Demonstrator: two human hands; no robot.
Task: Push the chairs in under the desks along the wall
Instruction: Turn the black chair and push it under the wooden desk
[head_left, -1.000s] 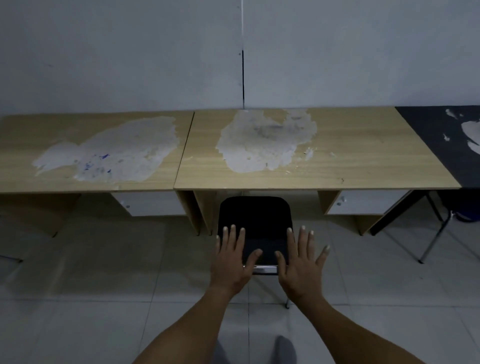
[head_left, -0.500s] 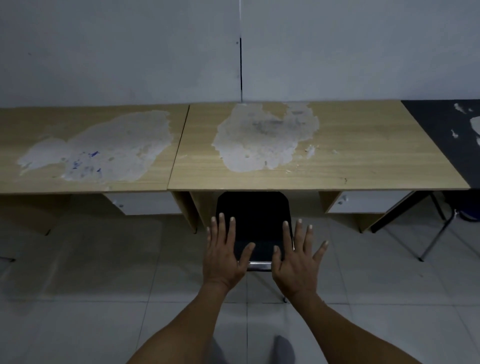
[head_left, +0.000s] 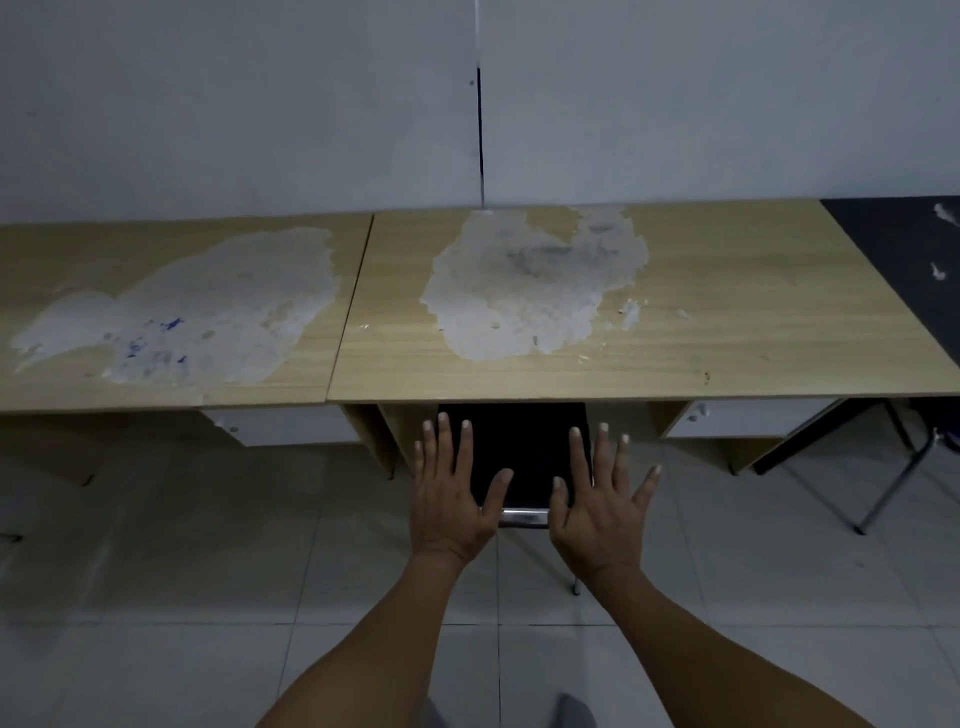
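A black chair (head_left: 519, 452) with a chrome frame stands in the knee space of the middle wooden desk (head_left: 701, 332), its far part hidden under the desktop. My left hand (head_left: 452, 488) lies flat on the chair's left side with fingers spread. My right hand (head_left: 597, 499) lies flat on its right side, fingers spread too. Neither hand grips anything. A second wooden desk (head_left: 104, 260) adjoins on the left, both against the wall.
A black table (head_left: 904, 249) stands at the right edge, with thin metal legs (head_left: 893, 483) below it. White drawer fronts (head_left: 291, 428) hang under both wooden desks. Grey tiled floor lies around me, and my feet show at the bottom.
The chair has slid forward under the middle desk, with both flat hands following it. More of its black seat is now hidden by the desktop.
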